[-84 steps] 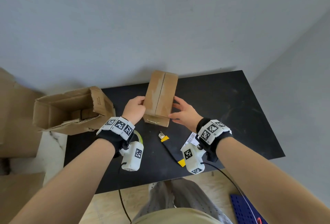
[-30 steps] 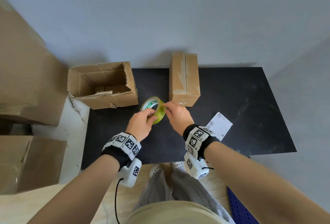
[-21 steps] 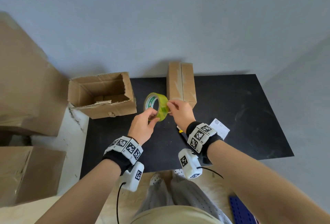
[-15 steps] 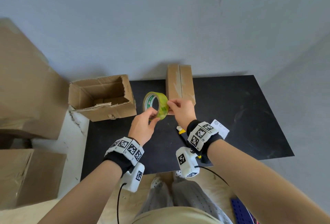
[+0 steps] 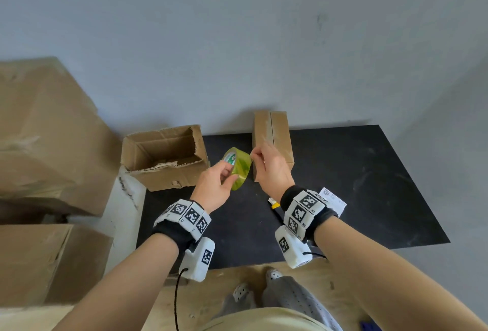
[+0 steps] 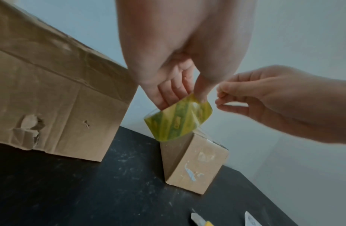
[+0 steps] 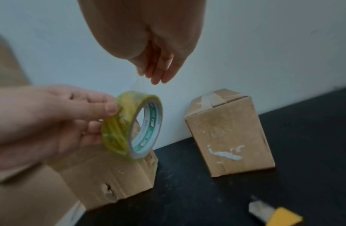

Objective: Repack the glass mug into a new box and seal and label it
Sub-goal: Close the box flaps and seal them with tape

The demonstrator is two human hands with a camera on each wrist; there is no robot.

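Note:
My left hand (image 5: 228, 173) grips a yellow-green roll of clear tape (image 5: 239, 169) above the black mat, thumb on its outer face and fingers through its core. My right hand (image 5: 253, 155) pinches the loose tape end (image 6: 232, 104) just right of the tape roll (image 6: 178, 120). Thin clear strands run from the right fingers (image 7: 156, 68) down to the tape roll (image 7: 133, 126). Behind the hands, the small closed cardboard box (image 5: 273, 140) stands against the wall, its top flaps meeting at a seam (image 7: 212, 97). No mug is in view.
A torn, open cardboard box (image 5: 163, 156) stands at the mat's left back corner. A yellow utility knife (image 5: 273, 202) and a white printed label (image 5: 332, 198) lie on the black mat (image 5: 369, 185) by my right wrist. Large cartons (image 5: 39, 132) are stacked at the left.
Both hands have left the small box, which now stands further back by the wall, and have taken up the tape roll. In the last second the right fingers have picked the tape end free.

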